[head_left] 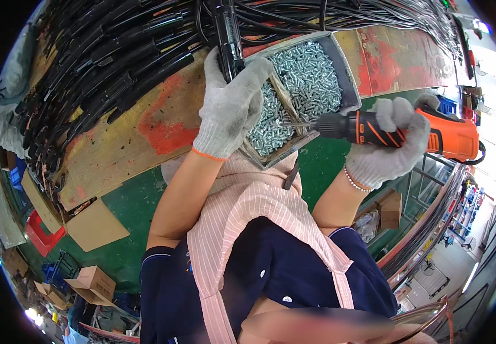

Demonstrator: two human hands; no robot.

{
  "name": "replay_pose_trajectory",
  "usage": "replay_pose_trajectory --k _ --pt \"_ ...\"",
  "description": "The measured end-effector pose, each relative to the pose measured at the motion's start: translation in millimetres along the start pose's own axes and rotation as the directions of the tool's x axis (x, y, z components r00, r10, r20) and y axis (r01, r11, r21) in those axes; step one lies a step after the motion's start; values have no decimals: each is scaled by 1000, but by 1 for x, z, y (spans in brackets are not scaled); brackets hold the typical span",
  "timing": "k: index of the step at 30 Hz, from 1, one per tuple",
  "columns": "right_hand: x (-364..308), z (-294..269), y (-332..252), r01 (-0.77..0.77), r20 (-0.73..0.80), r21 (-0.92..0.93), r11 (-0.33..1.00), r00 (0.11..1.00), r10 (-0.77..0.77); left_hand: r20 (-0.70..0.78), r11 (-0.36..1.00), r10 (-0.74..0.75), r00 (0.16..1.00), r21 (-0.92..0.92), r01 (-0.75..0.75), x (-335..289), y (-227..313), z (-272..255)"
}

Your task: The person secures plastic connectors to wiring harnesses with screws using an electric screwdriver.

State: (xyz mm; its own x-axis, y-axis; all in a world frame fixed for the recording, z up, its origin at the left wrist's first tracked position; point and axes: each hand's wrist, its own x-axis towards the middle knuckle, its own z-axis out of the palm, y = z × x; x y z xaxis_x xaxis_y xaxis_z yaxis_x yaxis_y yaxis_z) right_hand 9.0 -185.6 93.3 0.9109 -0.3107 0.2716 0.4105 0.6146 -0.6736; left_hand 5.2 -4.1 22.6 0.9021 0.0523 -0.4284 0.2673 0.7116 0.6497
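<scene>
My left hand [228, 94], in a grey knit glove, is closed around the lower end of a glossy black plastic housing [226, 34]. In my gloved right hand [400, 135] is an orange and black power screwdriver [454, 137], held level with its bit toward the left. The bit's tip reaches over a divided tray [348, 80] of small silvery screws [308, 71]. Screws fill both compartments, the larger one at the far right and the smaller one [271, 129] beside my left hand. Whether a screw sits on the tip is too small to tell.
Many black housings with cables [116, 57] lie piled at the left and along the back of the worn red and tan bench [167, 114]. Black cords [385, 14] run to the back right. Cardboard boxes [93, 284] and a red crate [41, 232] stand on the green floor.
</scene>
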Motion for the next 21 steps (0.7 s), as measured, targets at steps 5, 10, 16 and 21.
replay_pose_trajectory --k 5,10,16,21 --pt "4 -1 -3 -23 -9 126 992 1000 24 59 991 -7 998 -136 15 2 -2 -2" --pt "-2 -18 11 9 -116 -285 958 992 -44 42 981 -56 998 -185 63 1 -7 -8" --pt "7 -19 4 -17 -216 -97 995 976 -4 50 981 -65 997 -180 73 3 -8 -10" --pt "17 -17 2 -65 -178 269 961 977 116 -293 975 -70 953 -221 4 4 -6 14"
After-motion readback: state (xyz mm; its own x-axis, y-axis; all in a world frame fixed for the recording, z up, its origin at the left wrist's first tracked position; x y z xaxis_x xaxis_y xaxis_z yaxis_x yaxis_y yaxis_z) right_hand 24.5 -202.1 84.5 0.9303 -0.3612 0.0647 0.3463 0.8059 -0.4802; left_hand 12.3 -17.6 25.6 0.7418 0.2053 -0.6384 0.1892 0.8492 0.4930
